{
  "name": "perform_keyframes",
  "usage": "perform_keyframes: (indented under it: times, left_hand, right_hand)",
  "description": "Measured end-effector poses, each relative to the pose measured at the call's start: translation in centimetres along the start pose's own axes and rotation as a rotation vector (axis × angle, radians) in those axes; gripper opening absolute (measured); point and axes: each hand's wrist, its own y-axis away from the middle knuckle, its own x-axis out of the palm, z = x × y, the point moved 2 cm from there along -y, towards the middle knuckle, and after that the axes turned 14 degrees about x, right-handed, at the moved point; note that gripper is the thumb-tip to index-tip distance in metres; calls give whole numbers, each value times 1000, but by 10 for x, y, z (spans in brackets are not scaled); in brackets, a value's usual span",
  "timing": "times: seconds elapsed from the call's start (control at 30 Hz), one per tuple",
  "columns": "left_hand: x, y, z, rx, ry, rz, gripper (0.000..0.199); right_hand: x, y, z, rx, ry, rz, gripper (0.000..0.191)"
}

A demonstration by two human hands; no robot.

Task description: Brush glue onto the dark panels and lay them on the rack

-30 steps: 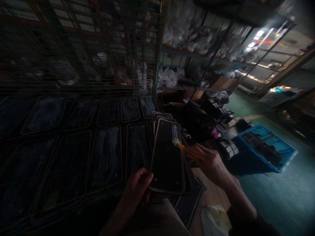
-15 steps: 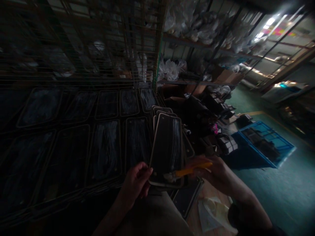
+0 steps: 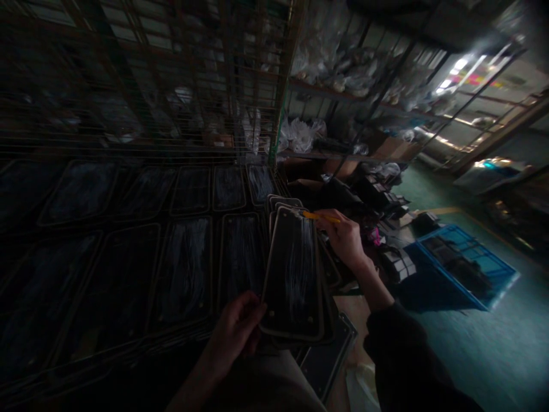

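A dark rectangular panel [image 3: 283, 269] with a pale rim and whitish streaks lies on top of a small stack of similar panels. My left hand [image 3: 240, 323] pinches its lower left edge between thumb and fingers. Closed round the yellow handle of a brush [image 3: 321, 217], my right hand [image 3: 345, 237] is at the panel's upper right. The brush tip touches the panel near its top edge. More streaked panels [image 3: 184, 269] lie in two rows to the left.
Behind the rows stands a wire mesh rack [image 3: 274, 114]. Shelves at the back hold plastic bags [image 3: 300, 134]. A blue crate [image 3: 467, 266] with dark items is on the green floor at the right. Another panel [image 3: 328, 357] lies low beside the stack.
My right hand has moved with the brush from the panel's lower end up to its top. White streaks now cover more of the panel. My left hand still grips the edge.
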Motion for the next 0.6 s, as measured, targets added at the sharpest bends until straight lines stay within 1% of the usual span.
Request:
perform_keyframes:
  times: [0.07, 0.13, 0.2, 0.27, 0.3, 0.33, 0.37, 0.47, 0.53, 0.6]
  left_hand:
    - [0, 1, -2, 13, 6, -1, 39]
    - [0, 1, -2, -2, 25, -13, 39]
    - [-1, 1, -3, -20, 24, -13, 39]
    - [-1, 1, -2, -21, 2, -1, 40]
    - [-1, 1, -2, -17, -8, 1, 40]
    - [-2, 1, -2, -15, -15, 1, 40]
    - [-2, 1, -1, -11, -16, -3, 39]
    - [-3, 1, -2, 4, -5, -4, 38]
    - [-3, 2, -2, 8, 11, -8, 37]
    - [-2, 3, -2, 7, 25, -20, 37]
  right_hand:
    - [9, 4, 4, -27, 35, 23, 20]
    - [11, 16, 10, -35, 43, 93, 20]
    - [5, 30, 18, -53, 13, 206, 20]
    - [-7, 42, 27, -67, -50, 324, 20]
    - [-12, 44, 29, -55, -86, 356, 20]
    - [-15, 43, 30, -26, -119, 360, 20]
    - [-17, 39, 29, 15, -144, 334, 20]
    - [-7, 20, 18, 94, -189, 189, 22]
    - [5, 11, 11, 63, -158, 142, 22]
    - [13, 15, 12, 6, -88, 160, 19]
